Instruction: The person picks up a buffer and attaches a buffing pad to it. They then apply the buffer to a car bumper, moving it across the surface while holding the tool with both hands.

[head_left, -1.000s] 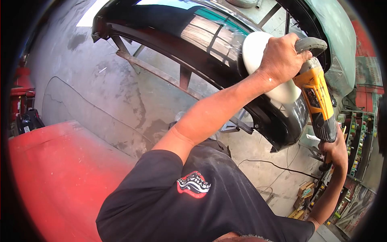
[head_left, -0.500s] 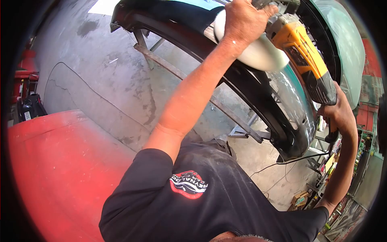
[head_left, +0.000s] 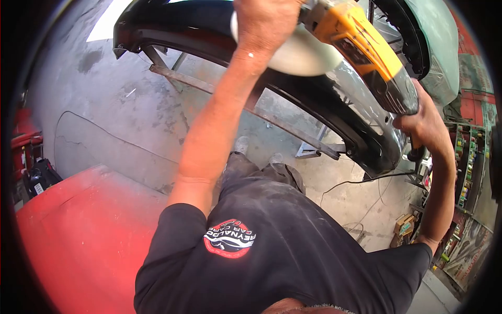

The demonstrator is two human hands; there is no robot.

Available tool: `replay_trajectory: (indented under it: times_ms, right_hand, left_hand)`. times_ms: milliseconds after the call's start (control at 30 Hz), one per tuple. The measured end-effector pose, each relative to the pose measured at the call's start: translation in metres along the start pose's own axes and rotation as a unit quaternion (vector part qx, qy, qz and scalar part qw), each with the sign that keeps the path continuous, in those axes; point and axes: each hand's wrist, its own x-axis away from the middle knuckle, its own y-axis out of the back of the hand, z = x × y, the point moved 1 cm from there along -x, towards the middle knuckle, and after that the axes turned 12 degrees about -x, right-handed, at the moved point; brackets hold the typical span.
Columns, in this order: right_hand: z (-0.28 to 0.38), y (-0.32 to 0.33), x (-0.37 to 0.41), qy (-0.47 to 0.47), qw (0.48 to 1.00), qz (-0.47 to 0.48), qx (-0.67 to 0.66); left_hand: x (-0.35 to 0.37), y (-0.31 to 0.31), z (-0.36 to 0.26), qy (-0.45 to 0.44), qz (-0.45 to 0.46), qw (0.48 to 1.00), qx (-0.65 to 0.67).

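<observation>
A yellow and black polisher lies across the upper right, with a round white pad at its head, blurred as if spinning. My left hand is closed at the head end, above the pad, its fingertips partly cut off by the upper frame edge. My right hand wraps around the rear handle, where the black cord comes out. Beneath the pad is a glossy black car bumper, and the pad overlaps its upper face.
A metal stand holds the bumper above the concrete floor. At lower left spreads a red car panel. A pale green covered part stands at upper right, with shelves of small items beyond. Cords trail over the floor.
Both hands and the polisher have shifted left in view, the pad moving left and slightly up along the bumper. The whole scene has also shifted a little with my head.
</observation>
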Motion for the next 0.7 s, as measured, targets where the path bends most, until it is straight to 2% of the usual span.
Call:
replay_trajectory:
  times_ms: [100, 133, 200, 233, 267, 300, 433, 533, 567, 700]
  right_hand:
    - [-0.032, 0.014, 0.036, -0.059, 0.998, -0.001, -0.039]
    - [-0.047, 0.017, 0.045, -0.042, 0.998, -0.016, -0.037]
    - [-0.073, 0.026, 0.073, -0.088, 0.995, -0.043, -0.034]
    - [-0.077, 0.029, 0.084, -0.108, 0.992, -0.044, -0.042]
    - [-0.079, 0.032, 0.096, -0.131, 0.989, -0.046, -0.049]
    - [-0.084, 0.036, 0.108, -0.155, 0.985, -0.048, -0.055]
    - [-0.139, 0.055, 0.145, -0.159, 0.983, -0.074, -0.063]
    - [-0.15, 0.062, 0.166, -0.174, 0.977, -0.1, -0.077]
    - [-0.169, 0.069, 0.174, -0.146, 0.983, -0.086, -0.075]
    - [-0.192, 0.078, 0.19, -0.222, 0.964, -0.106, -0.099]
  left_hand:
    - [0.029, -0.029, -0.019, 0.003, -0.018, 1.0, 0.012]
    - [0.037, -0.038, -0.02, -0.008, -0.019, 1.0, 0.016]
    - [0.056, -0.061, -0.029, 0.011, 0.024, 1.0, -0.018]
    - [0.064, -0.082, -0.027, -0.02, 0.004, 1.0, 0.007]
    - [0.073, -0.087, -0.037, 0.007, 0.063, 0.998, -0.016]
    - [0.082, -0.096, -0.046, 0.007, 0.072, 0.997, -0.017]
    - [0.114, -0.135, -0.069, 0.002, 0.082, 0.997, -0.006]
    - [0.131, -0.161, -0.08, 0.01, 0.107, 0.994, 0.018]
    - [0.138, -0.171, -0.084, 0.015, 0.115, 0.993, 0.031]
    - [0.153, -0.208, -0.084, 0.022, 0.143, 0.988, 0.055]
